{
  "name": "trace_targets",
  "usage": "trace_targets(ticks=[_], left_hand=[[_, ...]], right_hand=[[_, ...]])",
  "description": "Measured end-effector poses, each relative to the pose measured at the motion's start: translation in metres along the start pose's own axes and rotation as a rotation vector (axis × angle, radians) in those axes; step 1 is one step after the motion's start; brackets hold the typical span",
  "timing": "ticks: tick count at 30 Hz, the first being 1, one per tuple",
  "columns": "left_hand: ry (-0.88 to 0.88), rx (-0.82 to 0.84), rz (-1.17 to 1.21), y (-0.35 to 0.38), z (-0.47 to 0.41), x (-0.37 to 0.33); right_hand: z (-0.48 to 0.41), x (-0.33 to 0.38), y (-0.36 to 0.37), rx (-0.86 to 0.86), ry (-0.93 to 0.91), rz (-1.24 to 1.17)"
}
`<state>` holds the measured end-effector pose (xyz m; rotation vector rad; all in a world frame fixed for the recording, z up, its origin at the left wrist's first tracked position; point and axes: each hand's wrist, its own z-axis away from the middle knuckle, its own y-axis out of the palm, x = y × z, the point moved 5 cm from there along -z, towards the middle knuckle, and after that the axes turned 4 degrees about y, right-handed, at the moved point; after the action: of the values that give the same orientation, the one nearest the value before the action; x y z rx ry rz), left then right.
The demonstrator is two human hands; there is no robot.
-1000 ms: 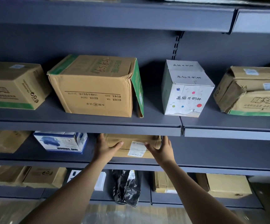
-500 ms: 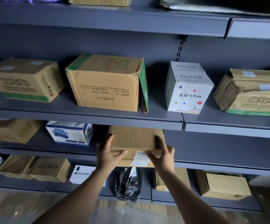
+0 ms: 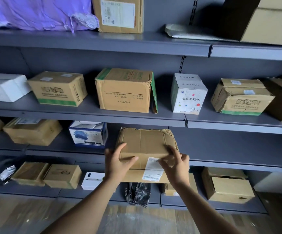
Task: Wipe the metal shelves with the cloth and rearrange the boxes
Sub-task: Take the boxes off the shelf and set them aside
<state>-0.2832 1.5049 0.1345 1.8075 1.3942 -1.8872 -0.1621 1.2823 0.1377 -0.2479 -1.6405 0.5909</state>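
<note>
A flat brown cardboard box (image 3: 144,144) with a white shipping label on its near face is out in front of the third shelf (image 3: 238,164), its near end past the shelf's front lip. My left hand (image 3: 116,162) grips its near left corner, thumb on top. My right hand (image 3: 175,162) grips the near right corner beside the label. No cloth is in view.
The shelf above (image 3: 137,119) carries a white foam block (image 3: 3,87), three brown boxes and a white dotted box (image 3: 188,93). A blue-and-white box (image 3: 88,134) stands left of the held box. Lower shelf holds boxes and a black bag (image 3: 137,194). Purple plastic (image 3: 35,12) lies on the top shelf.
Both hands have drawn the flat box out from the third shelf toward me, and its top face now shows. The view has pulled back and tilted upward, revealing the top shelf.
</note>
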Motion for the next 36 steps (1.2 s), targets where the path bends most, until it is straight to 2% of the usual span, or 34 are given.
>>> trace_targets(ticks=[7, 14, 17, 27, 36], left_hand=[[0.096, -0.070, 0.032, -0.078, 0.050, -0.047], [0.311, -0.210, 0.073, -0.162, 0.077, -0.136], [0.354, -0.221, 0.116, -0.194, 0.075, -0.177], [0.566, -0.342, 0.155, -0.262, 0.047, -0.299], [0.650, -0.356, 0.168, -0.258, -0.009, -0.371]], right_hand=[[0.081, 0.067, -0.030, -0.119, -0.079, -0.053], [0.143, 0.162, -0.083, -0.258, -0.198, -0.108], [0.150, 0.205, -0.105, -0.308, -0.259, -0.150], [0.139, 0.329, -0.186, -0.501, -0.491, -0.150], [0.070, 0.385, -0.233, -0.563, -0.570, -0.178]])
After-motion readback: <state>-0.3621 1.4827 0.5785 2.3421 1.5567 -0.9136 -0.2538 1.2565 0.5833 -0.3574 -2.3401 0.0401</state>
